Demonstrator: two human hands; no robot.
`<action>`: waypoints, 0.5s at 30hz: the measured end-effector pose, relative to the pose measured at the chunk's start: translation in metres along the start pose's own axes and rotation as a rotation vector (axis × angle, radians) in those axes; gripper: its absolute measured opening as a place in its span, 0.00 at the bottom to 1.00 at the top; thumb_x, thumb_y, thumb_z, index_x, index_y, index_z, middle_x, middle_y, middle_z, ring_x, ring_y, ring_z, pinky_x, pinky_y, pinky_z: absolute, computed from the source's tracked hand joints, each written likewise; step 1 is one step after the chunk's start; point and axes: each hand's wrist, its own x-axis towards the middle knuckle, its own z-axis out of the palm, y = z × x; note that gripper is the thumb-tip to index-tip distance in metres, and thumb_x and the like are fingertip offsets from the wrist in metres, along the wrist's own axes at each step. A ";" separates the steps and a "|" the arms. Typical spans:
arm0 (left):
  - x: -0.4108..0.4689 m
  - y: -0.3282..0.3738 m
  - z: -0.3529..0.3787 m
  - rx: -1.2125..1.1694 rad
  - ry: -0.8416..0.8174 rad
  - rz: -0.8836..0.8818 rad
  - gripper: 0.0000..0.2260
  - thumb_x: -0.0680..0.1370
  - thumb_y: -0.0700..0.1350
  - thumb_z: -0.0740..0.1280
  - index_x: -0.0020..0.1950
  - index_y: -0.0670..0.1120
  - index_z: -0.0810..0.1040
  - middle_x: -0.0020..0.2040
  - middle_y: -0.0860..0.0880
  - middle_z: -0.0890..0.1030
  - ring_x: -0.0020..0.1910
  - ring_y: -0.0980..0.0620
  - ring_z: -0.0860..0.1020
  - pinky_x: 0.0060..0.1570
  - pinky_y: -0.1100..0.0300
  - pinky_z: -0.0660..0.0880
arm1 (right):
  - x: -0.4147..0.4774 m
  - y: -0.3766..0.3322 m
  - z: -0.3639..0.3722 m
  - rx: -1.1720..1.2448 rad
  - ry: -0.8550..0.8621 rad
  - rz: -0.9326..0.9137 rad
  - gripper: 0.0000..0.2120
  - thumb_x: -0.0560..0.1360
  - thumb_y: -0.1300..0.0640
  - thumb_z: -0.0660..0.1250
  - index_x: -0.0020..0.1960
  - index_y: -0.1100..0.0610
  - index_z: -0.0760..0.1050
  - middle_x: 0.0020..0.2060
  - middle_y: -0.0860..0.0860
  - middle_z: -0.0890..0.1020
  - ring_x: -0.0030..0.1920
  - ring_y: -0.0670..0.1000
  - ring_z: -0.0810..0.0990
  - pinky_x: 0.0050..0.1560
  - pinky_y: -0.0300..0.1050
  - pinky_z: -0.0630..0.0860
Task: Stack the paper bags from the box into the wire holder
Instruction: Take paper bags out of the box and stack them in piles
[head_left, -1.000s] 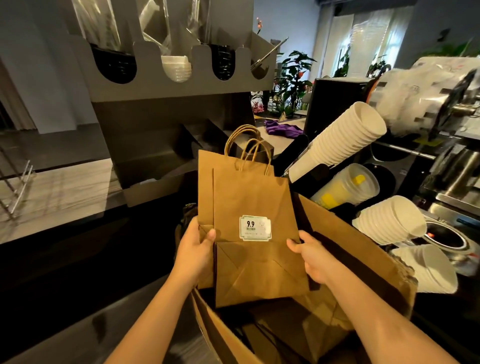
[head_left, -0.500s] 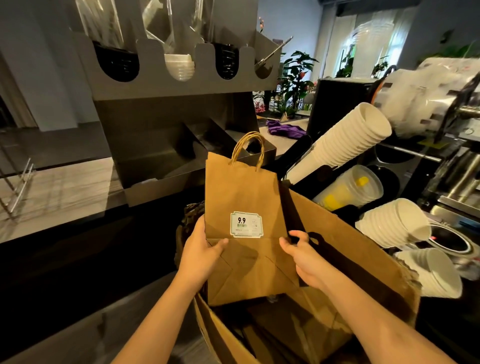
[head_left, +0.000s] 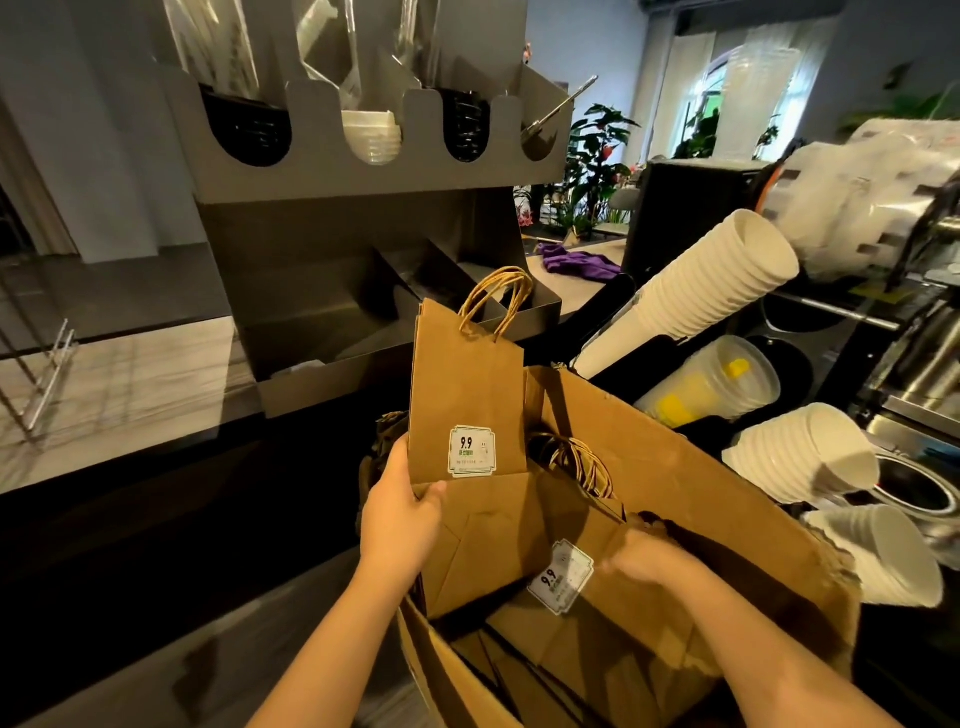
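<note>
1. Paper bag (head_left: 467, 395) stood over the box (head_left: 701, 467), at its near-left corner, in the head view; the left hand (head_left: 402, 519) alone gripped it, thumb across the folded base; half a second before, both hands had held it.
2. Right hand (head_left: 649, 564) had dropped into the box onto a second labelled bag (head_left: 561, 579); its grip was too blurred to tell; probably another pick before loading.
3. Long axis ran vertical; handles up, label facing the wearer; the wire holder (head_left: 49, 379) stood well apart to the left.

The paper bag (head_left: 467, 395) is plain kraft brown with a white sticker (head_left: 471, 451) edged in green and printed "9.9" in black, the box (head_left: 701, 467) is the same brown, the stacked cups (head_left: 717, 280) are white, the cloth (head_left: 576, 262) is purple, and the desk (head_left: 119, 374) shows pale wood grain.
</note>
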 end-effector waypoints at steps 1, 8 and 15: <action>0.000 0.000 0.000 0.006 0.002 0.000 0.24 0.78 0.40 0.65 0.71 0.55 0.64 0.59 0.56 0.77 0.58 0.56 0.75 0.58 0.55 0.75 | 0.000 0.001 -0.001 0.017 0.015 0.006 0.36 0.75 0.49 0.65 0.76 0.57 0.51 0.72 0.58 0.62 0.70 0.59 0.65 0.66 0.52 0.69; 0.001 0.000 0.001 0.020 0.001 -0.008 0.24 0.78 0.40 0.65 0.71 0.54 0.65 0.58 0.56 0.78 0.57 0.56 0.76 0.58 0.54 0.76 | -0.008 -0.002 -0.004 -0.151 0.131 -0.078 0.24 0.73 0.43 0.67 0.61 0.58 0.73 0.59 0.53 0.77 0.59 0.54 0.76 0.59 0.49 0.74; -0.002 0.002 0.001 0.020 0.018 -0.002 0.24 0.78 0.40 0.65 0.71 0.55 0.64 0.55 0.60 0.75 0.46 0.67 0.72 0.52 0.63 0.72 | -0.009 0.000 -0.005 0.031 -0.017 -0.078 0.32 0.69 0.47 0.73 0.68 0.57 0.68 0.67 0.55 0.70 0.68 0.55 0.69 0.64 0.49 0.70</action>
